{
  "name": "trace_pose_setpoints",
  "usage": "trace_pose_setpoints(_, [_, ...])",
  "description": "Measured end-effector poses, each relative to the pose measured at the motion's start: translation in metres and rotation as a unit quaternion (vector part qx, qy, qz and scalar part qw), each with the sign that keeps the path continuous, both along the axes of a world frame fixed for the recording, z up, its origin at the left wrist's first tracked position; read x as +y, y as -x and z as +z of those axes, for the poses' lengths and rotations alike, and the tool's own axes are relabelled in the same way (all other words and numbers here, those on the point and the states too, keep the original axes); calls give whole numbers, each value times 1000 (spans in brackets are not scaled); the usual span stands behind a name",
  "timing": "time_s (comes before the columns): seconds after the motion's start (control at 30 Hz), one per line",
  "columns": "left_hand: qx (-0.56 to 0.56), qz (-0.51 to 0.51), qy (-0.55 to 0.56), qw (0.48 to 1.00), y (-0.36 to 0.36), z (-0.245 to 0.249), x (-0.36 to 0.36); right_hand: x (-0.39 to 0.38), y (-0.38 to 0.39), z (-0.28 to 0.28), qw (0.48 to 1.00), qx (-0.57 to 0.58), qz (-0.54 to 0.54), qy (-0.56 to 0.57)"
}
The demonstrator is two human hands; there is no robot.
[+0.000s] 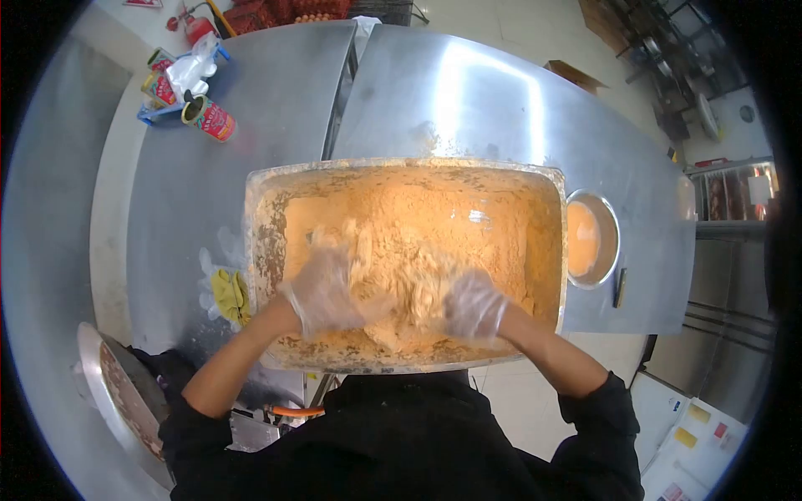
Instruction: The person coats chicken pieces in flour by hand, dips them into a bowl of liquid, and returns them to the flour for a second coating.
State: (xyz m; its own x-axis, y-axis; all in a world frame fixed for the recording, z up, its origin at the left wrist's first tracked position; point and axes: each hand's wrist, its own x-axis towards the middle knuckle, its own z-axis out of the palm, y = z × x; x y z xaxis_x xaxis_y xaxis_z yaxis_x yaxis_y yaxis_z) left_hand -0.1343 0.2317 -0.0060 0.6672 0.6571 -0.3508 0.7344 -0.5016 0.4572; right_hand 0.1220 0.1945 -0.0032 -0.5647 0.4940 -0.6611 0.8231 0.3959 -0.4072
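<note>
A large rectangular tub (407,164) sits in front of me, holding orange-tinted flour (493,209). In its middle lies a heap of flour-coated pieces (405,280), smeared by motion; what is under the coating cannot be made out. My left hand (326,292), in a see-through plastic glove, is at the left side of the heap. On the heap's right side is my right hand (476,307), gloved the same way. Both hands touch the heap or hover just over it, and their fingers are too blurred to show whether they grip any pieces.
A metal bowl (612,230) with orange contents stands right of the tub, near a dark narrow object (620,288). A yellow cloth (230,296) lies at the left. Cans (209,118) and a blue basket (159,111) occupy the far left of the steel table (251,92).
</note>
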Motion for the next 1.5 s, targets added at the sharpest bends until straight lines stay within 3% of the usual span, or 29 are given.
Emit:
trace_pose_setpoints(0.07, [-13, -14, 14, 1000, 3, -6, -11, -31, -13, -21, 994, 23, 64, -88])
trace_pose_setpoints(0.1, [-70, -10, 105, 992, 7, -17, -13, -38, -10, -31, 995, -8, 61, -79])
trace_pose_setpoints(0.17, [-96, -23, 112, 989, 6, -42, -26, -54, 3, -50, 994, -70, 55, -62])
trace_pose_setpoints(0.23, [-28, -54, -63, 996, -2, -72, -36, -56, 15, -91, 982, -132, 109, -78])
trace_pose_setpoints(0.33, [-139, 105, -20, 985, -5, -119, -25, -38, 28, -171, 964, -179, 155, -125])
trace_pose_setpoints(0.43, [-193, 178, 90, 961, -13, -117, -8, 4, 26, -204, 979, -69, 21, -191])
trace_pose_setpoints(0.53, [-204, 201, 136, 949, -22, -104, -6, 21, 28, -201, 957, 80, -116, -253])
trace_pose_setpoints(0.57, [-203, 203, 141, 947, -24, -97, -9, 22, 29, -195, 935, 152, -157, -278])
trace_pose_setpoints(0.6, [-214, 212, 160, 940, -26, -91, -11, 22, 29, -152, 898, 249, -196, -306])
trace_pose_setpoints(0.63, [-218, 220, 173, 935, -27, -83, -13, 23, 27, -120, 899, 240, -233, -281])
trace_pose_setpoints(0.67, [-364, 306, 346, 809, -30, -79, -15, 25, 25, -88, 898, 232, -271, -256])
trace_pose_setpoints(0.7, [-480, 392, 481, 620, -33, -76, -17, 30, 21, -67, 928, 116, -306, -178])
trace_pose_setpoints(0.73, [-563, 436, 587, 385, -34, -72, -19, 34, 13, -45, 952, 48, -270, -139])
trace_pose_setpoints(0.77, [-520, 368, 483, 600, -27, -66, -22, 38, 5, -24, 970, -18, -223, -99])
trace_pose_setpoints(0.8, [-445, 279, 348, 776, -17, -55, -26, 41, -8, -2, 988, -34, -108, -102])
trace_pose_setpoints(0.83, [-341, 173, 191, 904, -12, -42, -29, 39, -16, 6, 992, -26, -51, -117])
trace_pose_setpoints(0.87, [-393, 182, 208, 877, -10, -28, -28, 37, -23, 13, 991, -17, 4, -134])
trace_pose_setpoints(0.93, [-484, 235, 281, 794, -11, -6, -23, 26, -26, 17, 981, 50, -28, -186])
trace_pose_setpoints(0.97, [-526, 283, 330, 731, -11, 0, -21, 21, -25, 18, 973, 86, -53, -208])
trace_pose_setpoints(1.0, [-552, 364, 410, 628, -13, 1, -19, 21, -19, 19, 961, 124, -94, -226])
trace_pose_setpoints(1.07, [-546, 423, 414, 592, -15, -5, -19, 17, -7, 26, 933, 232, -202, -185])
trace_pose_setpoints(1.13, [-499, 381, 261, 733, -23, -35, -15, 13, 6, 41, 873, 362, -322, -67])
trace_pose_setpoints(1.17, [-465, 355, 182, 790, -27, -52, -15, 9, 12, 40, 812, 426, -395, 47])
trace_pose_setpoints(1.23, [-397, 323, 56, 857, -38, -70, -15, -1, 22, 27, 629, 520, -511, 270])
trace_pose_setpoints(1.33, [-343, 372, 1, 863, -53, -76, -17, -11, 34, -5, 685, 473, -519, 194])
trace_pose_setpoints(1.37, [-377, 387, 30, 841, -54, -90, -12, -13, 38, -9, 695, 458, -526, 172])
trace_pose_setpoints(1.47, [-432, 397, 104, 803, -51, -127, -1, -13, 47, 2, 675, 396, -568, 256])
trace_pose_setpoints(1.5, [-423, 379, 121, 814, -48, -125, -1, -17, 46, -13, 717, 407, -520, 223])
